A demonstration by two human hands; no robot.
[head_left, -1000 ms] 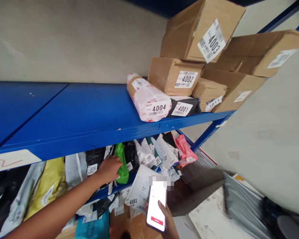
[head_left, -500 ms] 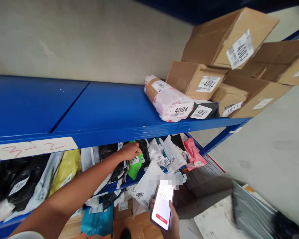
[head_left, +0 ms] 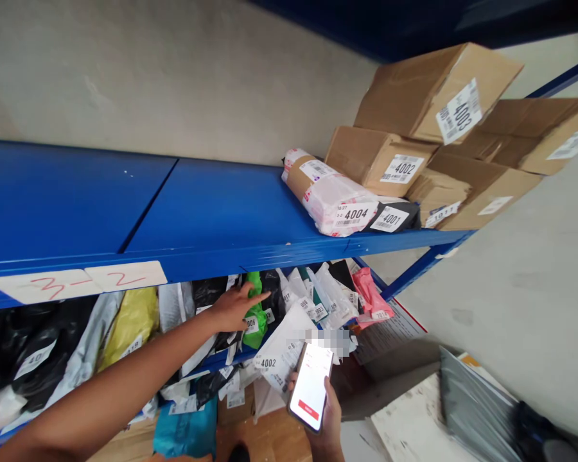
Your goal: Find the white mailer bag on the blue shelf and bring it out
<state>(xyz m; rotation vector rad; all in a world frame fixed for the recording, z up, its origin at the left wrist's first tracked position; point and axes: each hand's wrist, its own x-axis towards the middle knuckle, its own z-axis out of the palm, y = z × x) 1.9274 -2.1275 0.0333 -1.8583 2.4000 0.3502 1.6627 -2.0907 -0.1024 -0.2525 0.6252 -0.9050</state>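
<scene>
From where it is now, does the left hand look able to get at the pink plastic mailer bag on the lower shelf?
Probably yes. The left hand rests on the green plastic parcel, and the pink plastic mailer bag stands farther right in the same row, its front edge unobstructed. White bags stand between them.

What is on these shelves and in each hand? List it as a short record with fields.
left hand: fingers on the green plastic parcel in the lower row
right hand: holds a lit smartphone and a white mailer numbered 4002
blue metal shelf: pink-white wrapped parcel 4004, black bag 4001, brown cardboard boxes
shelf tag: 3-2 in red
</scene>
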